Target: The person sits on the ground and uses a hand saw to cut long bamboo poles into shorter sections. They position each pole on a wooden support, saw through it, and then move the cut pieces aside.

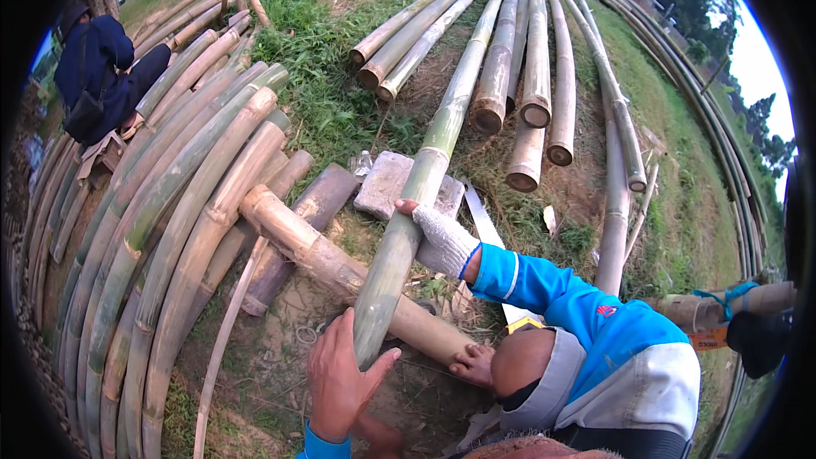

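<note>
A long greenish bamboo pole (pixel 438 136) slants from the far ground down to its near end in front of me. My left hand (pixel 337 378), bare, is closed around the left side of that end, thumb across the lower edge. Farther up, my right hand (pixel 444 240) in a white knitted glove grips the same pole from the right. Beneath the pole lies a thick tan bamboo length (pixel 306 246), with my bare foot (pixel 473 365) against its near part. A rough concrete block (pixel 391 183) sits under the pole beyond it. A handsaw (pixel 483 217) lies partly hidden under my right arm.
Stacked bamboo poles (pixel 183 238) fill the left, where another person (pixel 93 76) in dark clothing sits. Several poles (pixel 535 59) fan out ahead on the grass. A short dark bamboo log (pixel 319 201) lies by the block. Blue-strapped bamboo (pixel 748 299) stands at right.
</note>
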Motion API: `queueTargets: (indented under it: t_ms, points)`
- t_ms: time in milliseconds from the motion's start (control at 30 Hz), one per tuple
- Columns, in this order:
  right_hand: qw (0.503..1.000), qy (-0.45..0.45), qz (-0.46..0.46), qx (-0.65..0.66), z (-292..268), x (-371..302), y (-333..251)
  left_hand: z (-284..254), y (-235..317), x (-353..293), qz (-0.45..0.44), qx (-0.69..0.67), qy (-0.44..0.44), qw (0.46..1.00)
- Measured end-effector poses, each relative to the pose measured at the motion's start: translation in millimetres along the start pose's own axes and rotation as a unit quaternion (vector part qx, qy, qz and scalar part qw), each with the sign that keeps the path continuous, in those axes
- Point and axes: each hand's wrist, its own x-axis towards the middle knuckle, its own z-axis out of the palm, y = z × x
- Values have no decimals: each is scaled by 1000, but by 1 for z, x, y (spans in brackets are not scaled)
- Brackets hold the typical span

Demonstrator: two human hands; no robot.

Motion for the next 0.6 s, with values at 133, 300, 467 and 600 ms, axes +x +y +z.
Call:
queueTargets:
  t_ms: [133, 300, 467, 600]
  points:
    - [982, -112, 123, -85, 43, -68, 56, -23, 13, -29, -59, 177, -1, 982]
    - [875, -281, 386, -78, 40, -127, 116, -14, -53, -94, -192, 148, -13, 970]
    - [719, -592, 241, -272, 56, -121, 66, -13, -109, -182, -242, 90, 67, 964]
    - [853, -363, 43, -372, 13, -46, 26, -43, -114, -248, -290, 169, 132, 933]
